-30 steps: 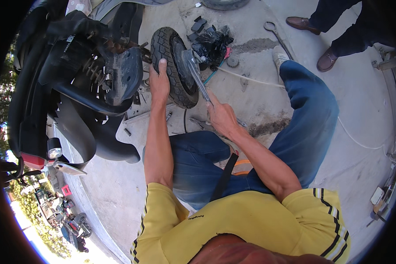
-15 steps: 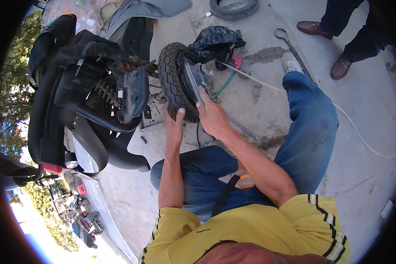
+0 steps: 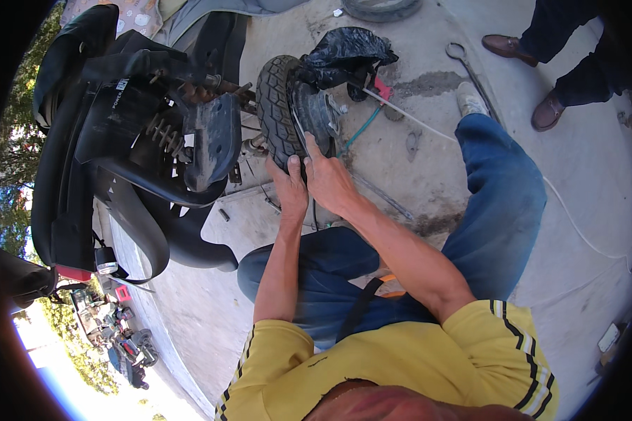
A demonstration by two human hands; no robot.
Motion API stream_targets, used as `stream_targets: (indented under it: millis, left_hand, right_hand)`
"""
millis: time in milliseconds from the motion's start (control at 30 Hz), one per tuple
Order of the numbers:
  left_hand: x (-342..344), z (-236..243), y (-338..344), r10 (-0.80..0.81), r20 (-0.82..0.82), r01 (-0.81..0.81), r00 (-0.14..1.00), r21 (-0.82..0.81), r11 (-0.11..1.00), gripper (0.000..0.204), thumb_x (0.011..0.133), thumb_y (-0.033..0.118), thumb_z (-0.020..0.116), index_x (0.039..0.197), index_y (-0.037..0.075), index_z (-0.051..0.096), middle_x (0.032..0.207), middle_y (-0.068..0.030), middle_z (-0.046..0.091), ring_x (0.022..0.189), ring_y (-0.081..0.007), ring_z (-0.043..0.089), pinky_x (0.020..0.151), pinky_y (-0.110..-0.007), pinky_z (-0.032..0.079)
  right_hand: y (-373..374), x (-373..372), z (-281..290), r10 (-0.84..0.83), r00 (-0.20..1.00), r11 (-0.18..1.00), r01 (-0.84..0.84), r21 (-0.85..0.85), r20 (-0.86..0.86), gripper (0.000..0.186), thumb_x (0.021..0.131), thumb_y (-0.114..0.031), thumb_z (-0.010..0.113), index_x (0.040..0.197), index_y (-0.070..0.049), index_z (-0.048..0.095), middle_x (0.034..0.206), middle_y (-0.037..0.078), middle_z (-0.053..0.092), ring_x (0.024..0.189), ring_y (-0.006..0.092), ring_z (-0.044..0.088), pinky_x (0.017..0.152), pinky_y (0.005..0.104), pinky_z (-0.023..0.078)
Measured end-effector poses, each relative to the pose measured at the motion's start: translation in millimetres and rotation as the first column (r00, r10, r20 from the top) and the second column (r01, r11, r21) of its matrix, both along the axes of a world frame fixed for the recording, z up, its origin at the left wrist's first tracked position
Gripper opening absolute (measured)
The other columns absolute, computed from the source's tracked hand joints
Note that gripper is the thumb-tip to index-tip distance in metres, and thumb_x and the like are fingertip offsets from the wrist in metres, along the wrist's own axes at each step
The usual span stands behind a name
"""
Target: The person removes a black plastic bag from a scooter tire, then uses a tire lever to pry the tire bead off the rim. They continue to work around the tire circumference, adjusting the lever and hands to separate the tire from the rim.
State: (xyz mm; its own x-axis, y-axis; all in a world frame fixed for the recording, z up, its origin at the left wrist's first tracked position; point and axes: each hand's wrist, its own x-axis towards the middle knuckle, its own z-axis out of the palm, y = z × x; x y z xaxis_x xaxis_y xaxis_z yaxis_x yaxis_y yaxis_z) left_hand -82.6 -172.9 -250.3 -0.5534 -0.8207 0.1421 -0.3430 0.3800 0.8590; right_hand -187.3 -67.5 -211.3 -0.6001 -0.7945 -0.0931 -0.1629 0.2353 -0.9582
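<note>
A scooter wheel with a black treaded tyre (image 3: 277, 116) stands upright beside the scooter. At the tyre's near lower edge, my left hand (image 3: 288, 188) grips the tread with its thumb on the near side. Close beside it, my right hand (image 3: 328, 181) is closed at the tyre's right sidewall, index finger stretched along the rim. A slim metal tyre lever (image 3: 296, 121) seems to run up from that hand between tyre and rim; the fingers hide its lower end. The wheel's grey hub (image 3: 324, 112) faces right.
The black scooter (image 3: 112, 140) takes up the left side. A black plastic bag (image 3: 344, 55) lies behind the wheel near a pale hose (image 3: 421, 123). A large wrench (image 3: 474, 77) lies near my shoe; another person's shoes (image 3: 510, 49) are at the far right. A loose tyre (image 3: 383, 7) lies at the back.
My right hand has moved left and closer to my left hand. The metal lever has swung from over the hub toward the tyre's edge and shows less. My left hand has shifted slightly right.
</note>
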Motion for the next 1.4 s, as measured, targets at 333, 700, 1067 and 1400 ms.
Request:
stream_targets:
  millis: [333, 700, 1067, 1400]
  left_hand:
    - [39.2, -26.2, 9.8, -0.060, 0.011, 0.059, 0.998, 0.084, 0.995, 0.073, 0.108, 0.033, 0.065, 0.154, -0.011, 0.029, 0.148, -0.0301, 0.049, 0.136, -0.0360, 0.051, 0.116, -0.043, 0.040]
    - [18.7, -4.1, 8.5, 0.004, 0.099, -0.015, 0.995, 0.108, 0.994, 0.079, 0.112, 0.032, 0.056, 0.163, -0.012, 0.016, 0.157, -0.0328, 0.042, 0.144, -0.0381, 0.046, 0.122, -0.045, 0.034]
    - [23.2, -10.0, 13.8, -0.036, -0.081, 0.041, 0.996, 0.063, 0.997, 0.073, 0.103, 0.028, 0.070, 0.156, -0.008, 0.033, 0.143, -0.0297, 0.053, 0.134, -0.0390, 0.054, 0.116, -0.046, 0.041]
    - [6.0, -15.2, 7.0, 0.067, 0.036, -0.069, 0.997, 0.058, 0.996, 0.086, 0.095, 0.042, 0.077, 0.154, -0.005, 0.037, 0.153, -0.0319, 0.051, 0.137, -0.0498, 0.053, 0.113, -0.054, 0.045]
  right_hand:
    - [47.9, -3.2, 12.3, -0.017, 0.997, 0.999, 0.020, 0.032, -0.074, 0.061, 0.109, -0.022, 0.053, 0.164, -0.003, 0.035, 0.072, 0.033, 0.066, 0.068, 0.0537, 0.066, 0.068, 0.0618, 0.050]
    - [15.5, 14.2, 0.6, 0.017, 0.995, 1.000, -0.016, 0.017, -0.097, 0.064, 0.106, -0.020, 0.053, 0.162, 0.004, 0.034, 0.077, 0.037, 0.068, 0.070, 0.0558, 0.068, 0.070, 0.0643, 0.053]
    - [29.7, 1.2, -8.4, 0.023, 0.980, 1.000, -0.020, 0.017, -0.200, 0.056, 0.107, -0.021, 0.050, 0.158, 0.002, 0.043, 0.096, 0.040, 0.069, 0.091, 0.0583, 0.068, 0.085, 0.0622, 0.052]
    - [146.4, 52.5, 49.4, -0.174, 0.981, 0.982, 0.179, 0.060, -0.088, 0.051, 0.109, -0.020, 0.053, 0.156, -0.001, 0.050, 0.066, 0.006, 0.056, 0.053, 0.0154, 0.055, 0.050, 0.0347, 0.044]
